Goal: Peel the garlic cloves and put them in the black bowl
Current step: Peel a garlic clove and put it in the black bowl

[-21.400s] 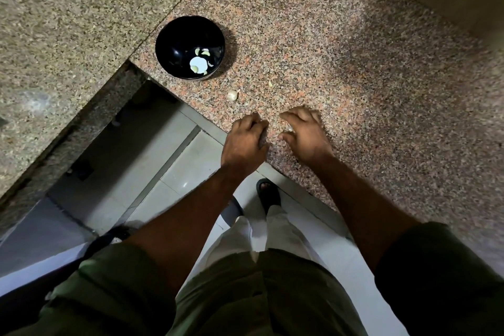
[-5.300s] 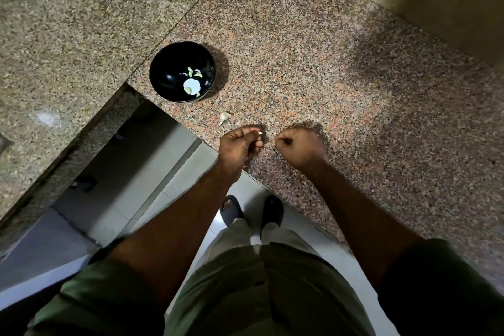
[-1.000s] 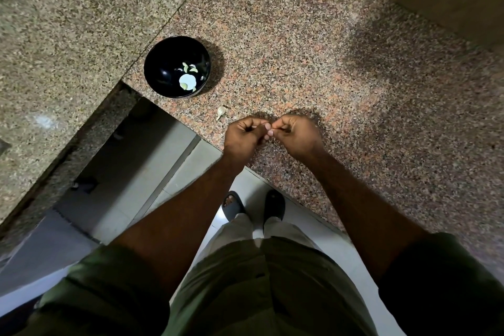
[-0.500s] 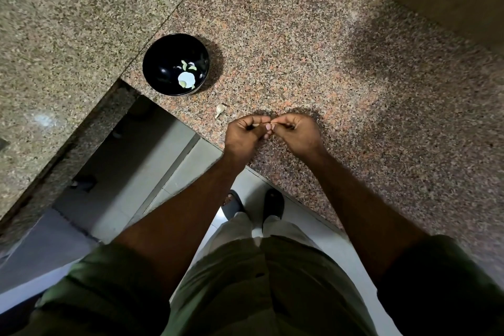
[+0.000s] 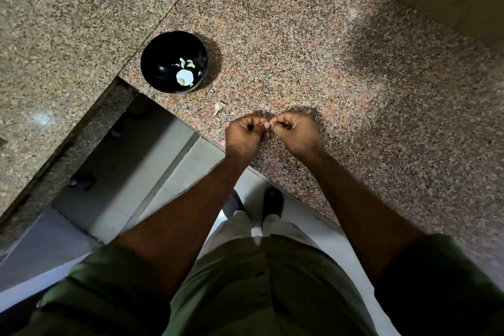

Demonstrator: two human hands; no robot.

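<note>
Garlic clove [image 5: 270, 125] pinched between curled fingertips of left hand [image 5: 245, 135] and right hand [image 5: 296, 132], above counter [image 5: 327, 68] edge; black bowl [image 5: 152, 63] apart, holding peeled pieces

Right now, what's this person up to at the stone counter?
A person stands at a speckled granite counter, peeling garlic. Both hands are held together near the counter's edge, the left hand and right hand pinching a small garlic clove between their fingers; it is mostly hidden. A round glossy black bowl up to the left already holds several pale pieces. One loose whitish garlic clove lies on the counter between the bowl and the hands.
</note>
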